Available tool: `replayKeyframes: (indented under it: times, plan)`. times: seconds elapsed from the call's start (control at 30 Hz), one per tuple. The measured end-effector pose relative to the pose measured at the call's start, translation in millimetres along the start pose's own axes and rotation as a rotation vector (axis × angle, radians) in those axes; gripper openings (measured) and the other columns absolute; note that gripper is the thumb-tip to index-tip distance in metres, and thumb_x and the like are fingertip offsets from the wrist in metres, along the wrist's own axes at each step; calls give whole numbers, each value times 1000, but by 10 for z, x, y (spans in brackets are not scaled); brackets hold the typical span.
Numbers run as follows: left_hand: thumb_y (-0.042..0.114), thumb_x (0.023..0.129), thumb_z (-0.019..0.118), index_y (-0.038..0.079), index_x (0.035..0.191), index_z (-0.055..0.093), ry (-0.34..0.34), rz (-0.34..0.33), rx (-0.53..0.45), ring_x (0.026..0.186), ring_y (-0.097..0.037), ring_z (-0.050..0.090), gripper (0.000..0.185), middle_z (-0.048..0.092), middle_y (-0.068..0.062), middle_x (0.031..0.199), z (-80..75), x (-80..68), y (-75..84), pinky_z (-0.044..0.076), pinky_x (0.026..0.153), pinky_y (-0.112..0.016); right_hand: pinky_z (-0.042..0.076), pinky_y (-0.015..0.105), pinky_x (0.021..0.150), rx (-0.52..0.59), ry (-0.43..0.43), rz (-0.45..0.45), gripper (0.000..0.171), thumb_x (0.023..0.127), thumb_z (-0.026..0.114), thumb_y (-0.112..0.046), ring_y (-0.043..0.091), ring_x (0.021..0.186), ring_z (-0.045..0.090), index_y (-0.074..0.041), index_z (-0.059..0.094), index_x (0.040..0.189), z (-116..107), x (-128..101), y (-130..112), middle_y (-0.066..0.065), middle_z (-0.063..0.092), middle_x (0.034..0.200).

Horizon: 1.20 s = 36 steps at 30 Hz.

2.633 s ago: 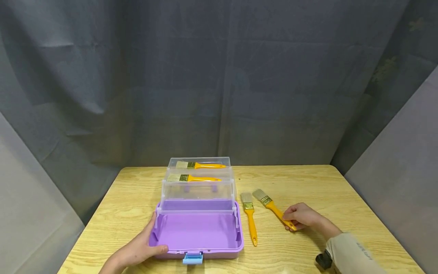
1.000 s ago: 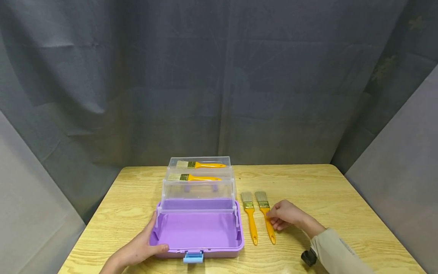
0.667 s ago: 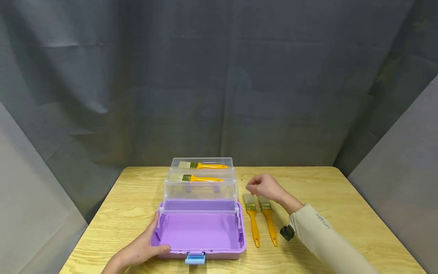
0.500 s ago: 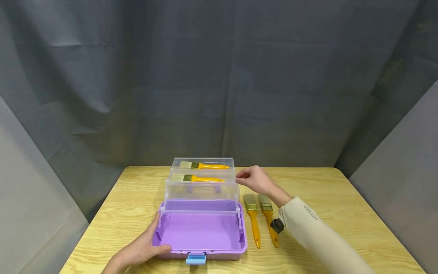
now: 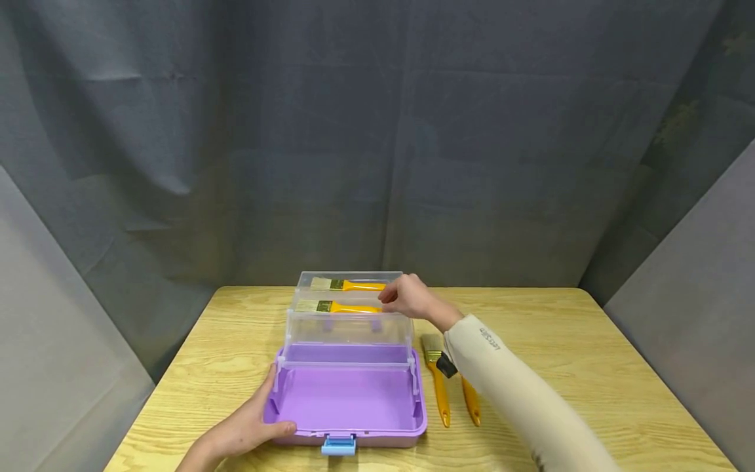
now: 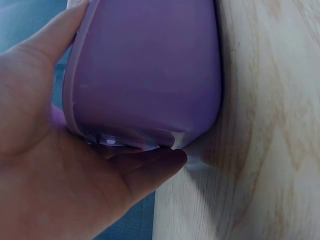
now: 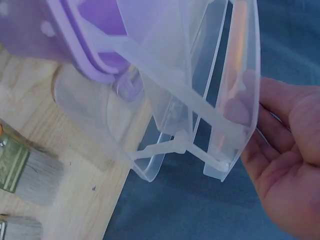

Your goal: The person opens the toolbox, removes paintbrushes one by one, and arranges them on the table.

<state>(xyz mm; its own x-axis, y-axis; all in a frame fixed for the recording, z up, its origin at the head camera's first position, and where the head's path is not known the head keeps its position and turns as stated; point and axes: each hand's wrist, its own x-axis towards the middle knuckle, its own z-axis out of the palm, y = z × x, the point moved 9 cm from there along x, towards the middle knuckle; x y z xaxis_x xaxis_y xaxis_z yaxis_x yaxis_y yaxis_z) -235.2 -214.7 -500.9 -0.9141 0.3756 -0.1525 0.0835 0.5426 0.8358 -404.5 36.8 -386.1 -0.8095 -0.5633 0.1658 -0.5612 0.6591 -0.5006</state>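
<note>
My left hand [image 5: 244, 419] grips the left front corner of an open purple toolbox [image 5: 348, 400], thumb over its rim. In the left wrist view, fingers [image 6: 155, 172] lie along the box's end. My right hand [image 5: 413, 298] reaches over the clear stepped trays [image 5: 348, 328], at the handle end of the lower tray's paintbrush [image 5: 354, 309]. Through the tray wall in the right wrist view, fingertips [image 7: 235, 110] show by the orange handle; whether they pinch it is hidden. Another paintbrush [image 5: 360, 286] lies in the upper tray.
Two yellow-handled paintbrushes lie side by side right of the box: the left one [image 5: 436, 380], and the right one [image 5: 470, 400], partly under my right sleeve [image 5: 519, 387]. A blue latch [image 5: 339, 446] hangs at the box front. Dark curtain [image 5: 377, 144] stands behind the wooden table [image 5: 531, 328].
My right hand straightened the right paintbrush parallel to the other, let go, then moved up and left to the lower tray's brush. My left hand has stayed on the box.
</note>
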Motion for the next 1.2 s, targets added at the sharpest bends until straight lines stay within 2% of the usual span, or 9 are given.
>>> replayKeyframes:
  times: [0.17,0.4,0.63,0.73,0.9,1.1,1.2]
  plan:
    - [32,84,72,6,148,-17,1,-6,-3,138,-43,-4,113,-12,-27,152,9,12,-24,3,107,-59,54,23,69,-76,-37,-19,19,76,79,-12,10,76,66,-5,76,94,40,90,-3,1,72,85]
    - [33,82,73,6,149,-16,5,-35,-9,137,-45,-4,114,-11,-26,153,7,22,-40,4,107,-60,54,23,73,-51,-109,21,19,77,78,-8,9,78,66,-6,76,96,118,137,26,1,72,88]
    - [33,82,74,6,149,-15,5,-29,-8,138,-44,-3,114,-11,-26,153,13,27,-35,4,107,-60,54,26,75,-74,-81,-12,19,78,77,-6,11,81,66,-6,76,98,134,112,21,2,72,90]
    - [32,82,74,7,149,-15,8,-28,-9,138,-44,-3,115,-11,-25,153,9,32,-30,4,107,-60,54,25,75,-43,-46,-2,18,80,75,-7,11,82,66,-8,75,98,112,100,43,1,72,92]
    - [32,82,74,8,149,-16,11,-15,-11,138,-43,-4,115,-12,-24,153,-5,34,-19,3,107,-59,54,26,74,102,32,25,19,82,73,-7,13,83,66,-5,74,101,32,69,52,3,71,94]
    - [32,82,74,7,149,-16,11,-11,-7,138,-43,-4,115,-12,-25,153,-14,34,-33,3,107,-59,55,28,74,379,93,135,25,83,73,-10,15,83,65,-4,72,107,-16,21,109,3,70,98]
    - [32,82,74,7,149,-16,18,-3,1,138,-43,-3,114,-11,-26,153,-18,35,-32,3,107,-59,55,31,78,489,107,157,28,84,72,-10,16,84,66,-2,70,111,-20,11,95,5,69,101]
